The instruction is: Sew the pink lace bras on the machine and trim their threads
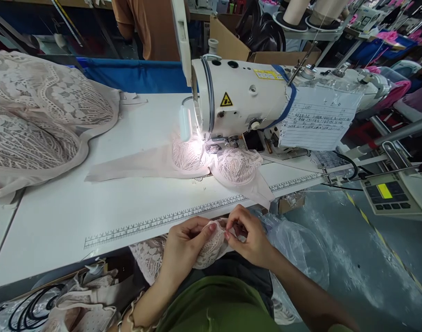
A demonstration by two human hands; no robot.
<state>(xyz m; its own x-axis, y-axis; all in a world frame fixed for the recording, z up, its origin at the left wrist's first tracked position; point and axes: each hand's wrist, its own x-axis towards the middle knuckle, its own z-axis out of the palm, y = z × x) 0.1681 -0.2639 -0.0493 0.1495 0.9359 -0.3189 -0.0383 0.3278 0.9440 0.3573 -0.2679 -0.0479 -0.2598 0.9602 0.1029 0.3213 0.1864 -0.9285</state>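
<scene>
Pinching lace point(211, 249), left hand point(182, 246) and right hand point(250, 236) sit near the table point(135, 203) (sewing machine point(238, 94) beyond, partly hiding a bra point(236, 168))

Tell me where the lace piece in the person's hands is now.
In the head view, the lace piece is at lower centre, held between the left hand and right hand, on the person's side of the printed ruler.

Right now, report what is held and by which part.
Pale lace fabric, pinched near its upper edge by both the left grip and the right grip.
</scene>
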